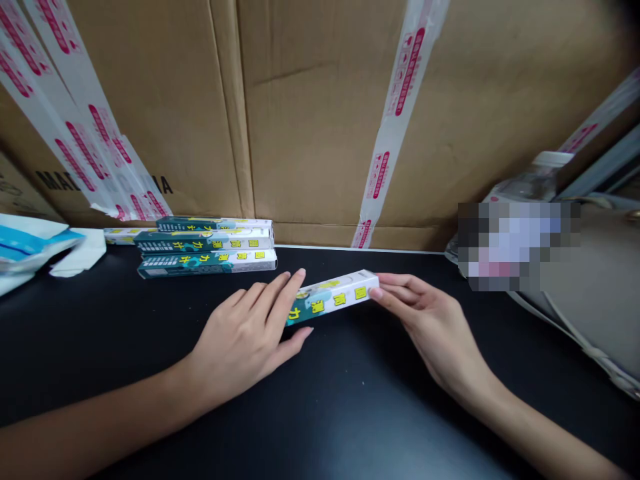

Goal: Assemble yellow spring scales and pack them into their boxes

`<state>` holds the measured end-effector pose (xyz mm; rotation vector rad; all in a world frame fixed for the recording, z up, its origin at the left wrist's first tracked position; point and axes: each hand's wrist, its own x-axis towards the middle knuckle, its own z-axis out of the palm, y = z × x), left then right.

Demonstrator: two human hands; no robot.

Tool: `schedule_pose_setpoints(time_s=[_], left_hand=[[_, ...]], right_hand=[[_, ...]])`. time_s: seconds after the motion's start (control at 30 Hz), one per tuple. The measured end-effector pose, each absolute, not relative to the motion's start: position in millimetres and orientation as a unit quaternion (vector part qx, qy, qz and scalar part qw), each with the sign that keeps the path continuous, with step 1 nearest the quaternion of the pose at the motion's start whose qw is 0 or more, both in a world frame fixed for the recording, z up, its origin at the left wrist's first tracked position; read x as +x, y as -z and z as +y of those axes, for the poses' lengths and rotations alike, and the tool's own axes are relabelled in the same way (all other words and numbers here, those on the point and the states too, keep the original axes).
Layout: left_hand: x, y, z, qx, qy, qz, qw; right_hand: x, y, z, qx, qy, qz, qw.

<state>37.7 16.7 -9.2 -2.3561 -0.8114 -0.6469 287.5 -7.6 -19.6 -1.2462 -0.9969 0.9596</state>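
A slim white and teal cardboard box (333,300) with yellow printed characters is held in both my hands above the black table, tilted with its right end higher. My right hand (435,320) pinches its white right end between thumb and fingers. Around the left end is my left hand (245,333), fingers along the far side and thumb on the near side, hiding that end. Behind my left hand, several matching boxes (207,262) lie stacked near the table's back edge.
A large taped brown carton (310,133) stands along the back of the black table (320,413). White and blue packaging (35,247) lies at the far left. At the right are a clear plastic bottle (535,180), partly blurred out, and a beige bag (590,287) with straps.
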Motion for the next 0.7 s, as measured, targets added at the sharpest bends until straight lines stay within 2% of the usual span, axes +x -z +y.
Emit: schedule_pose_setpoints(time_s=[0.37,0.6,0.7], left_hand=[[36.2,16.4,18.6,-0.893,0.21,-0.353,0.185],[34.8,9.7,21.2,-0.901,0.186,-0.388,0.048],[33.9,8.3,23.1,-0.921,0.186,-0.343,0.006]], right_hand=[[311.9,18.2,9.1,-0.519,-0.302,-0.438,0.669],[307.1,-2.2,-5.0,-0.543,-0.094,-0.486,0.678],[310.6,-6.4,-9.7,-0.54,-0.087,-0.485,0.682]])
